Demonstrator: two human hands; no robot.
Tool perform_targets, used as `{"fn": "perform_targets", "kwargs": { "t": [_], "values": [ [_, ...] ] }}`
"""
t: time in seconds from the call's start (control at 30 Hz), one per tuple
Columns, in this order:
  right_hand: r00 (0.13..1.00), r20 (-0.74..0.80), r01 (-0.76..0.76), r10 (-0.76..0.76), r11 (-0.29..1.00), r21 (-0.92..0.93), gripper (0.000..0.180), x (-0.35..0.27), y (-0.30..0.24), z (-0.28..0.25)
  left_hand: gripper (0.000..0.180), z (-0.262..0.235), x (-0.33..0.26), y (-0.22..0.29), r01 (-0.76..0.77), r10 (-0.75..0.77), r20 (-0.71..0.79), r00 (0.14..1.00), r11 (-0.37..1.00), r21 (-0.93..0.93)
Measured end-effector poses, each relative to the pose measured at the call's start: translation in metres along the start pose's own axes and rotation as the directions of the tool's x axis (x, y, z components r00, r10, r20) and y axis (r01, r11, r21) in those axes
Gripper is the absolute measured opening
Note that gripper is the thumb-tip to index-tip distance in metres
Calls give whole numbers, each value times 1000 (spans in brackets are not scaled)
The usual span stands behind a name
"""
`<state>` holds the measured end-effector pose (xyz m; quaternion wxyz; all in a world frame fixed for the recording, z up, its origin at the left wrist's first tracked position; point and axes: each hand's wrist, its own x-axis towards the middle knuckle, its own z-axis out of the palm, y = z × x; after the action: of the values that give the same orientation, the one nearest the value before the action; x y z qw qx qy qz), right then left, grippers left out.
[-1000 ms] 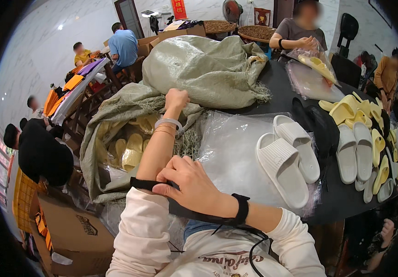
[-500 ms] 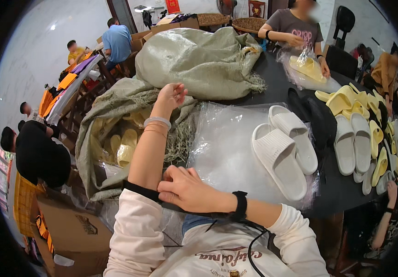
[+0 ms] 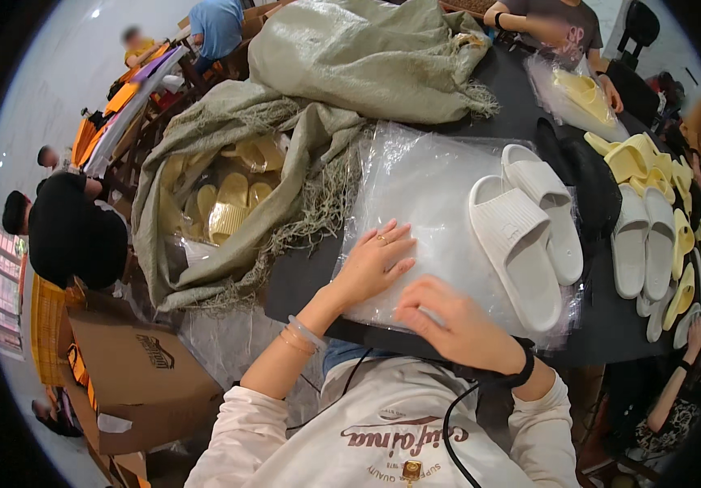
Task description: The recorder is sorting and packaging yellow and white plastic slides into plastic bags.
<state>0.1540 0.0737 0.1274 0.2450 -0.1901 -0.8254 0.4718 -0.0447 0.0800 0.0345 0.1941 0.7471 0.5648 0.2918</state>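
**Both hands flat on the bags**

Right hand [image 3: 456,325] rests palm-down on the near edge of the clear bags [image 3: 432,203], gripping nothing. Left hand [image 3: 373,264] lies flat just beside it, fingers spread, nothing held either. The bags sit on the dark table [image 3: 302,272], white slippers [image 3: 525,232] on top to the right. Further back, a green sack [image 3: 228,146] holds yellow slippers [image 3: 232,207].

Bare plastic sheet [image 3: 428,191] ahead; 2 white slippers [image 3: 525,232] block right.
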Motion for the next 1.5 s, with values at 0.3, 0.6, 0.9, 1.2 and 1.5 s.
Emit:
{"fn": "perform_targets", "kwargs": {
  "t": [0.3,0.6,0.9,1.2,1.5],
  "values": [
    [965,-243,-223,97,790,-571,12,-31,81,7,35,-21,24,4,20,-39,274,961,997,73],
    [980,-175,-178,99,830,-528,17,-29,91,2,30,-3,56,-14,-86,75,88,993,989,123],
    [981,-174,-157,85,874,-459,15,-32,102,-2,35,-22,107,-16,-63,76,-108,991,992,112],
    [982,-155,-149,109,950,-273,10,-31,112,-8,45,21,66,-32,-65,95,-96,991,958,279],
    [984,-94,-164,149,969,-185,9,-26,102,-23,42,22,67,-32,-70,114,-144,983,958,278]
  ]
}}
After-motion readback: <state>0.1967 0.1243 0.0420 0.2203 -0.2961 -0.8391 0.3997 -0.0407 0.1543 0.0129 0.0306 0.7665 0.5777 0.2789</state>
